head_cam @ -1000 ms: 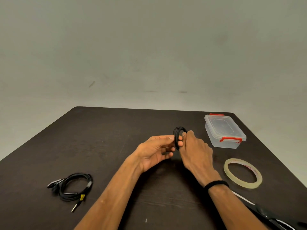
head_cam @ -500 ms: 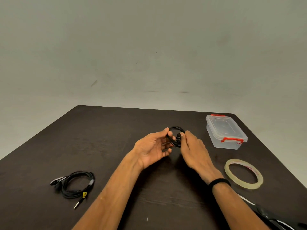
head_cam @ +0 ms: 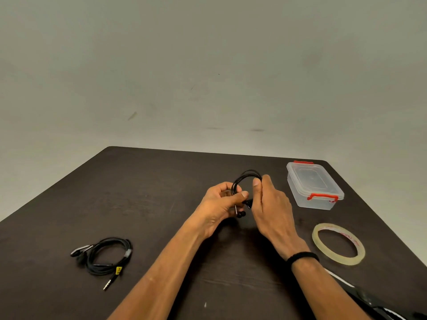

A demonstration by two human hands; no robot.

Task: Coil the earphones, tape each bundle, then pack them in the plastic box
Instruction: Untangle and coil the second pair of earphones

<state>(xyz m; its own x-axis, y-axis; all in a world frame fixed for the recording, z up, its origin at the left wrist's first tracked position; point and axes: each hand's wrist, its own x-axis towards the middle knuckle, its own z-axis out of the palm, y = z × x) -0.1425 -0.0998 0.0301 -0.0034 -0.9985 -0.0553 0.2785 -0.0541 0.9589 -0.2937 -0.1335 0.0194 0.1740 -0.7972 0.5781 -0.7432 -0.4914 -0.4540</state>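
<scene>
above dark matte table (head_cam: 143,195), left hand (head_cam: 218,205) and right hand (head_cam: 269,204) each grip clamped on thin black coiled earphones (head_cam: 246,179).

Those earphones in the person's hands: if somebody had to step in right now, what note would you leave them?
Left hand: grips the black coiled earphones above the table.
Right hand: pinches the same coil from the other side.
Second earphone bundle: lies loosely coiled at the near left; whether it is taped cannot be told.
Tape roll: flat on the table at the right, untouched.
Plastic box: far right, lid on, red clips.
Done: the held coil is wound.
Left: tape the bundles, open the box, pack both.
</scene>
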